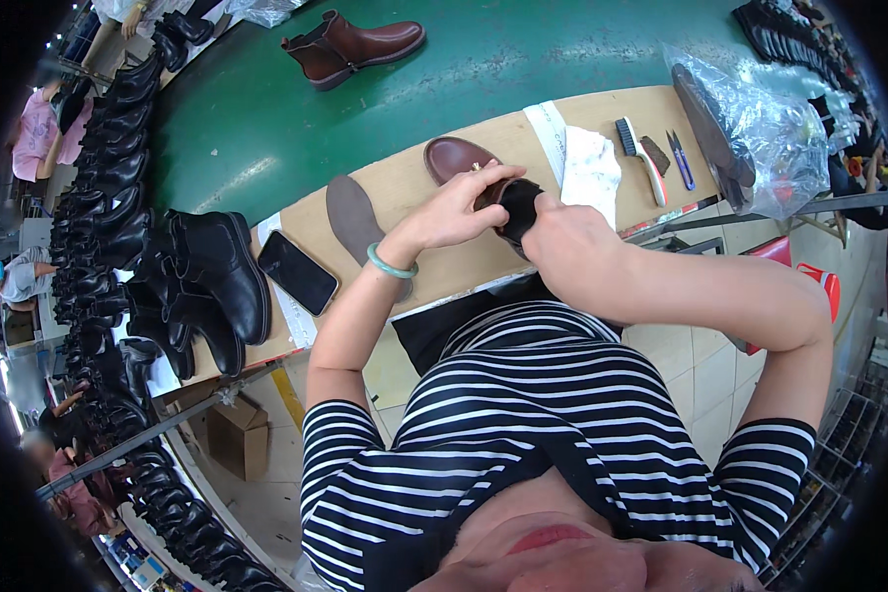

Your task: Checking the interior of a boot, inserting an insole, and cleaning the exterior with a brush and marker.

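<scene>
We are seeing a wooden workbench (523, 133) edging a green conveyor (266, 109), pale tiled floor (705, 370) lying below, perhaps under daylight.

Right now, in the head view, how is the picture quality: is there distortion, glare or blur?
In the head view, the fisheye bends the wooden bench edge into a curve and leaves black corners; glare whitens the clear plastic bag and streaks the green belt; both hands, left hand and right hand, and the brown boot between them look sharp; the people at the left rim are small and soft.
</scene>
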The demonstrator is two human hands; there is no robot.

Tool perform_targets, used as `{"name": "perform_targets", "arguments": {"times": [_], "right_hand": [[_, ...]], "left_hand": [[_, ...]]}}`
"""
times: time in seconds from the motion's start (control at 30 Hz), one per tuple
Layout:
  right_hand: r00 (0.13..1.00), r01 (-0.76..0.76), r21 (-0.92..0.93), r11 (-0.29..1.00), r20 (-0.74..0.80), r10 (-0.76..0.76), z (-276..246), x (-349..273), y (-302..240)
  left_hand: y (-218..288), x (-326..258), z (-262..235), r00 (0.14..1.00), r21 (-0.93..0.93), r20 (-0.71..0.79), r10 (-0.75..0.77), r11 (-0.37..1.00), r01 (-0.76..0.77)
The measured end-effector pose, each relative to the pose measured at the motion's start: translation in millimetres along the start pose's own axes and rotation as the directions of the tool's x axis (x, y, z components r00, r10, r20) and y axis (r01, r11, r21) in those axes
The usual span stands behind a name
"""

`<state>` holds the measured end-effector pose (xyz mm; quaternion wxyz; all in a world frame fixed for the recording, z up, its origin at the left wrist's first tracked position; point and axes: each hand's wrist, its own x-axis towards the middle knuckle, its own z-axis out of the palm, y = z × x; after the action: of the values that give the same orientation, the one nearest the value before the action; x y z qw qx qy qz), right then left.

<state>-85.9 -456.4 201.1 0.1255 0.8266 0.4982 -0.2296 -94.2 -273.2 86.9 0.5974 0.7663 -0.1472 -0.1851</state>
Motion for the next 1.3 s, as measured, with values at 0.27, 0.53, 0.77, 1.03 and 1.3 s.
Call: {"name": "perform_targets", "arguments": {"times": [0.27, 0.53, 0.77, 1.03, 1.3], "right_hand": [[0.965, -0.233, 0.279, 0.931, -0.05, 0.257, 20.0, 30.3, 3.0], [0.964, -0.26, 0.16, 0.952, 0.104, 0.246, 29.7, 47.1, 0.0], [0.992, -0.12, 0.299, 0.947, 0.064, 0.106, 56.9, 34.9, 11.8], [0.994, -0.009, 0.249, 0.969, -0.103, 0.036, 71.5, 54.8, 20.9], [0.979, -0.073, 0.307, 0.949, -0.16, 0.127, 71.9, 76.7, 25.1]], "left_hand": [[-50.7, 20.5, -22.6, 0.948, 0.407, -0.289, 0.135, 0.913, -0.005], [-71.0, 35.3, 3.0, 0.8, 0.555, -0.482, 0.358, 0.831, -0.037], [-71.9, 14.7, 25.0, 0.689, 0.603, -0.601, 0.405, 0.795, 0.058], [-76.8, 14.0, 24.3, 0.687, 0.578, -0.615, 0.386, 0.814, 0.061], [-77.7, 15.8, 24.9, 0.696, 0.567, -0.625, 0.354, 0.819, 0.093]]}}
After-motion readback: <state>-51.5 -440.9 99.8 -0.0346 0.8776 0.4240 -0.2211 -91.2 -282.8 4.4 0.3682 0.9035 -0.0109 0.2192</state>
